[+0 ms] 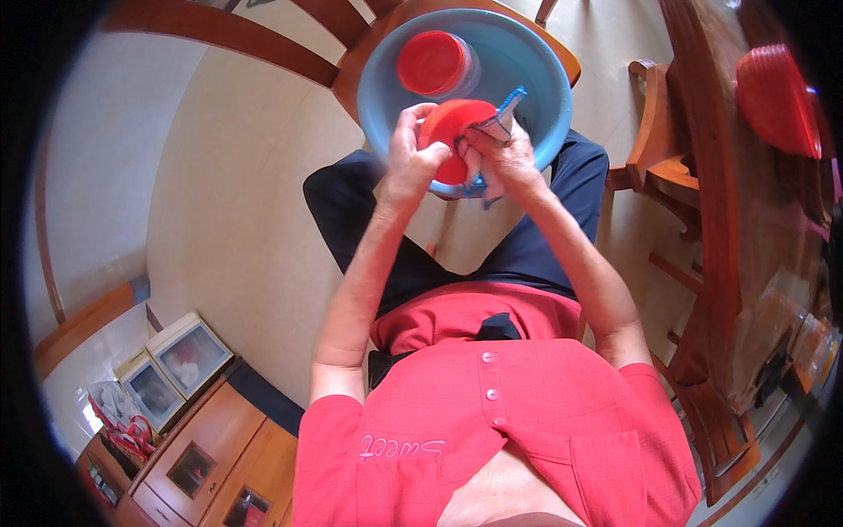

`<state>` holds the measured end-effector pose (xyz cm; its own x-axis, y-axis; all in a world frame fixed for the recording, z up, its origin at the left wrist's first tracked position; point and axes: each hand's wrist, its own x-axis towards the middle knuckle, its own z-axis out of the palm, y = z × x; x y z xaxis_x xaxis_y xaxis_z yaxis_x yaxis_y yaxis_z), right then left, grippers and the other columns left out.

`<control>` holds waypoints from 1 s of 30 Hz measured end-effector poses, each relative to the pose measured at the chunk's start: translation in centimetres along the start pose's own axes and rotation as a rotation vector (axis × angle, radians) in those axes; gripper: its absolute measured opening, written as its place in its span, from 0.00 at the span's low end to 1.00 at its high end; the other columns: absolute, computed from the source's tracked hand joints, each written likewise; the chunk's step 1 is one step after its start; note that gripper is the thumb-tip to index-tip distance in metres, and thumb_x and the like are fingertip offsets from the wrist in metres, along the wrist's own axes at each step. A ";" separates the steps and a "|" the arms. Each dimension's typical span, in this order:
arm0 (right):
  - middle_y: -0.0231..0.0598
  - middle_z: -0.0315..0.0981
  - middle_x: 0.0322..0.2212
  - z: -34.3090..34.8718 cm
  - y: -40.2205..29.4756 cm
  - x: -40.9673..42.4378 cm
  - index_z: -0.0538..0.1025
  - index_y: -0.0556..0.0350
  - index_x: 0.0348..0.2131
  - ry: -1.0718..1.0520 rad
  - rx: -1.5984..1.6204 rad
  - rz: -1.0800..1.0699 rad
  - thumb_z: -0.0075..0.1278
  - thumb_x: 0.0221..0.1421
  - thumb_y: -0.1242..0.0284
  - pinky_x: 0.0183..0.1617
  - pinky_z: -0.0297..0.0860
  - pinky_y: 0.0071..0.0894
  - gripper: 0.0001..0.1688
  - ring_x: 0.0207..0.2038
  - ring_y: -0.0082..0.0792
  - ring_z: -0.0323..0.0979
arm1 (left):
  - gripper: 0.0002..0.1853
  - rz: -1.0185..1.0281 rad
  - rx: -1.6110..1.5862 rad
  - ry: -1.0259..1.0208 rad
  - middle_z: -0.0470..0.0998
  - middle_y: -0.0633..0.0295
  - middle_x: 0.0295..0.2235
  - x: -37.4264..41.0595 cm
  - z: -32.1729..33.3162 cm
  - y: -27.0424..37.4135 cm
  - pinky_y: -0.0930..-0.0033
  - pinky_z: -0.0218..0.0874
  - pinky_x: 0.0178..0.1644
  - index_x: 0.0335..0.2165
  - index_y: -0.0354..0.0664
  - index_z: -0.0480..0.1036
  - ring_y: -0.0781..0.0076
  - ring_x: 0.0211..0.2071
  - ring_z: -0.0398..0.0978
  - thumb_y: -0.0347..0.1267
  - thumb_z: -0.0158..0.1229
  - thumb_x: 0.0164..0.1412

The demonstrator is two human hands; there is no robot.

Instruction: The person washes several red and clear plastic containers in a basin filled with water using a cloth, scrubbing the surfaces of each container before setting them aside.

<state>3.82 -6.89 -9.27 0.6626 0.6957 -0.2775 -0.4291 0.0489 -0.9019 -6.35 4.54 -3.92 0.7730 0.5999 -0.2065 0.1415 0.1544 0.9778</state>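
My left hand (409,148) grips a round red plastic dish or lid (451,161) by its left side, the thumb over its near face. In my right hand (510,158) is a pale cloth (498,125) with blue stitched edging, pressed against the dish's right side. Both hands are over the near rim of a light blue plastic basin (367,109). Inside the basin, toward its far left, sits a red round container (431,62) with clear-looking sides, perhaps a stack. The basin appears to hold some water. My right fingers are partly hidden by the cloth.
Under the basin is a wooden chair (349,99). At the right stands a wooden table (708,197) bearing stacked red dishes (777,102), with another wooden chair (658,145) beside it. A wooden cabinet (217,454) with boxes (188,356) on top is at lower left.
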 end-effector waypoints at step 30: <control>0.48 0.48 0.55 2.3 -7.7 -2.4 0.57 0.52 0.56 -0.208 -1.064 -0.811 0.58 0.33 0.80 0.60 0.51 0.43 0.49 0.56 0.50 0.51 | 0.21 0.064 0.019 -0.075 0.71 0.56 0.41 0.8 -0.7 -1.2 0.70 0.59 0.51 0.45 0.36 0.64 0.68 0.44 0.69 0.20 0.43 0.49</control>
<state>4.13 -7.35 -0.88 0.3553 0.8352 0.4197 0.7770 -0.0143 -0.6293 -6.34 5.34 -5.24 0.8249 0.5475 -0.1408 0.1014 0.1019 0.9896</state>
